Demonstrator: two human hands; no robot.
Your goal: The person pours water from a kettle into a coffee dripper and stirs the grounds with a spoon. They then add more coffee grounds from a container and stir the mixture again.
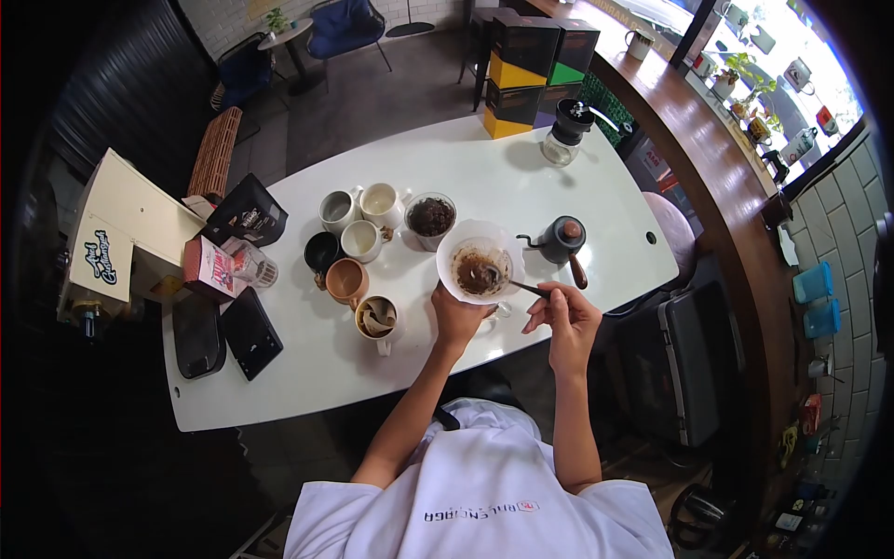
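In front of me is a white coffee dripper [506,244] with wet brown coffee grounds [471,270] inside. My left hand [456,319] is closed around its lower side, the fingers partly hidden beneath it. Between the thumb and fingers of my right hand [572,324] is the dark handle of a spoon [527,288], whose bowl dips into the grounds. Part of a clear glass handle [504,310] shows under the dripper; the vessel it belongs to is mostly hidden. Close behind stands a glass of dark coffee [431,216].
Several cups cluster left of the dripper, including a brown cup [347,280] and a mug with used filter paper [377,317]. A small kettle [562,240] stands to the right, a hand grinder [568,135] farther back. Stacked boxes [517,61] rise at the table's far edge.
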